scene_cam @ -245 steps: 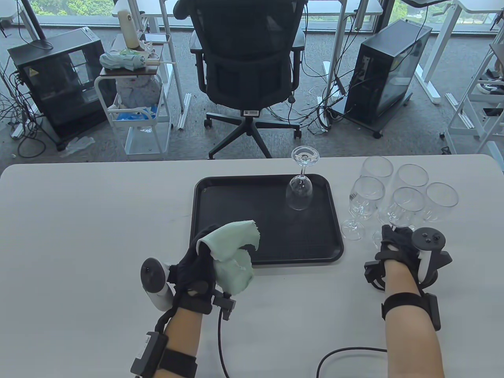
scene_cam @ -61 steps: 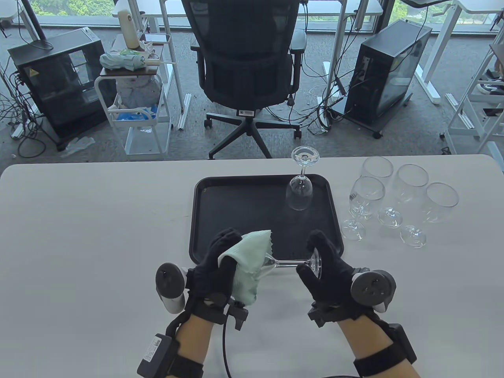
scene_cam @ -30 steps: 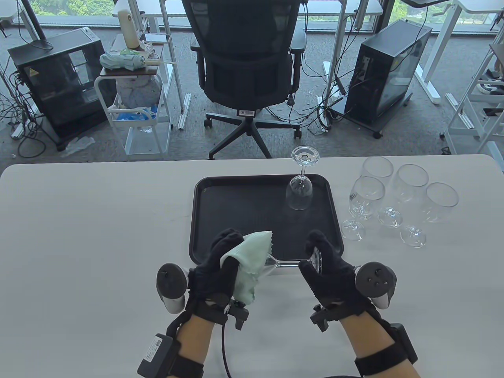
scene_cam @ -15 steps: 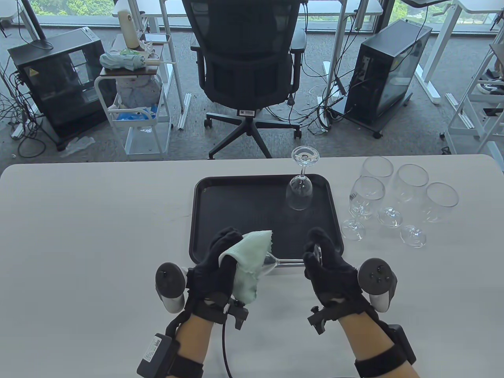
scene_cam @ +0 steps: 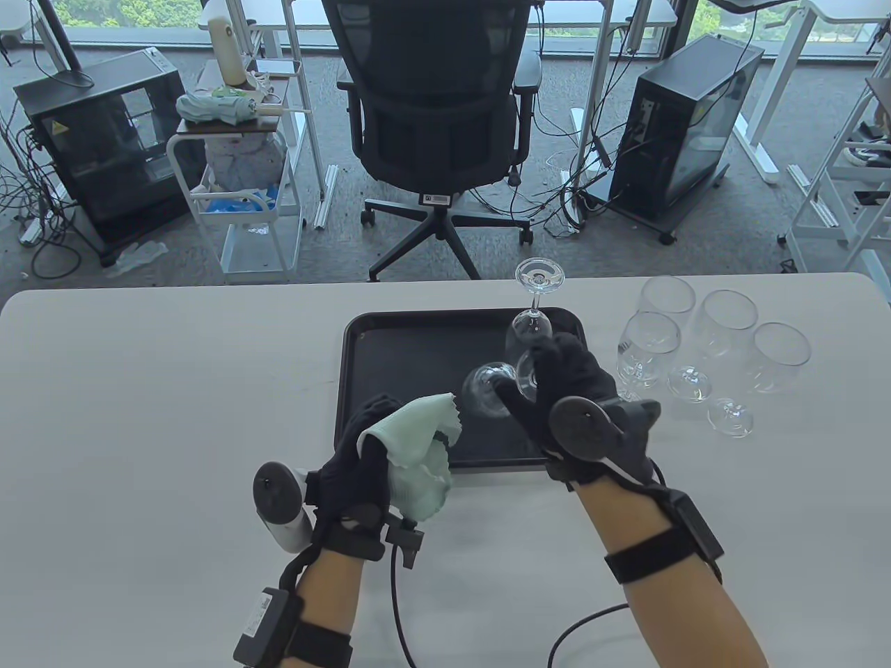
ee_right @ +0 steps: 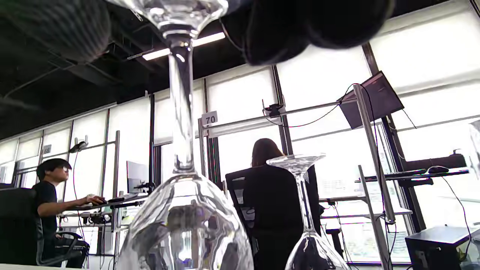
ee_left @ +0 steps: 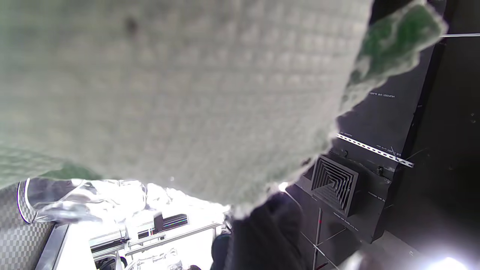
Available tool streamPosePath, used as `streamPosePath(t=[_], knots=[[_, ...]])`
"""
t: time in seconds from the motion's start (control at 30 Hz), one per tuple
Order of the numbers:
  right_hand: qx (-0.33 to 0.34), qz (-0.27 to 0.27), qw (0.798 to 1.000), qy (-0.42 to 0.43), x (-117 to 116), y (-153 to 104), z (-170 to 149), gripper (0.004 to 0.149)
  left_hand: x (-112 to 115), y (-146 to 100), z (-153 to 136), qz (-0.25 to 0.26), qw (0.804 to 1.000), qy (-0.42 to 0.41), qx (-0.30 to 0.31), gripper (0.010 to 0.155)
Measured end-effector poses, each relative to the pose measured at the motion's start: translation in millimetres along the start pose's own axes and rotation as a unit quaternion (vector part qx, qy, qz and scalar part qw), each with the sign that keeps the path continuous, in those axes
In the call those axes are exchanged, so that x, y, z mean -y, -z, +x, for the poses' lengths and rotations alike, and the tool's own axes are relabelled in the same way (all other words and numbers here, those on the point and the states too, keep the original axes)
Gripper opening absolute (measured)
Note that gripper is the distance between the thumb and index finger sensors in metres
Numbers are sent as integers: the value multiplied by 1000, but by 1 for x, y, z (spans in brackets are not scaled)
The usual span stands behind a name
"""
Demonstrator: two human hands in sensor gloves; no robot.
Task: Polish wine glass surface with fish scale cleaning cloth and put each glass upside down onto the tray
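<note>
Hanging bowl-down over the black tray (scene_cam: 362,390), the wine glass (scene_cam: 487,390) is held at its foot by the right hand (scene_cam: 567,393), whose gloved fingers curl round the base while the bowl points toward the tray floor near the tray's middle; whether the rim already touches the tray cannot be told from the table view. In the right wrist view the same glass (ee_right: 183,210) fills the frame with its stem rising to the dark fingertips (ee_right: 300,26) at the top edge, and just beside it stands the second glass (ee_right: 307,232), already upside down. That inverted glass (scene_cam: 532,327) sits at the far right part of the tray, partly hidden behind the right hand. The left hand (scene_cam: 355,466) is lifted above the surface (scene_cam: 139,417) just in front of the tray's near left corner, its fingers closed round the bunched pale green cleaning cloth (scene_cam: 418,445); in the left wrist view the cloth (ee_left: 187,93) covers most of the frame, with a bit of the glass bowl (ee_left: 78,198) showing beneath it. To the right of the tray, four upright wine glasses (scene_cam: 724,327) stand close together on the surface. Beyond the far edge of the surface a black office chair (scene_cam: 438,118) faces away, with a white cart (scene_cam: 237,181) to its left and a dark computer case (scene_cam: 689,125) to its right on the carpet.
</note>
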State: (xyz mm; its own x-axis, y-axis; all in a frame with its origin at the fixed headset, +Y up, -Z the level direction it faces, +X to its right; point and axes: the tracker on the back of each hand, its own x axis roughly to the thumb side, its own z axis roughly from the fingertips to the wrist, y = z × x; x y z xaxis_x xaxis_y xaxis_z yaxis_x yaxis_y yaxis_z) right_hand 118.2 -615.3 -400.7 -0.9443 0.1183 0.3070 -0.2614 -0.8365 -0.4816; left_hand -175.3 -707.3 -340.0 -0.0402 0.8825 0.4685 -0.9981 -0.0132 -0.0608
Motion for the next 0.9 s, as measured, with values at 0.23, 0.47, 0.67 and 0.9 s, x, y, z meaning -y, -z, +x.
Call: streamPosePath(t=[0.23,0.47,0.67,0.9], knots=[[-18,42,998,-39,-68,53,22,76,2,0,-1,-8,1000,0,-5,53],[-51,67,995,-50,-105,79,26,73,3,1,-2,-9,1000,-3,-11,53],[-70,89,992,-62,-105,104,35,67,1,1,-2,-3,1000,-5,-14,53],[-128,179,976,5,-121,111,33,79,-2,1,-1,3,1000,-11,-15,53]])
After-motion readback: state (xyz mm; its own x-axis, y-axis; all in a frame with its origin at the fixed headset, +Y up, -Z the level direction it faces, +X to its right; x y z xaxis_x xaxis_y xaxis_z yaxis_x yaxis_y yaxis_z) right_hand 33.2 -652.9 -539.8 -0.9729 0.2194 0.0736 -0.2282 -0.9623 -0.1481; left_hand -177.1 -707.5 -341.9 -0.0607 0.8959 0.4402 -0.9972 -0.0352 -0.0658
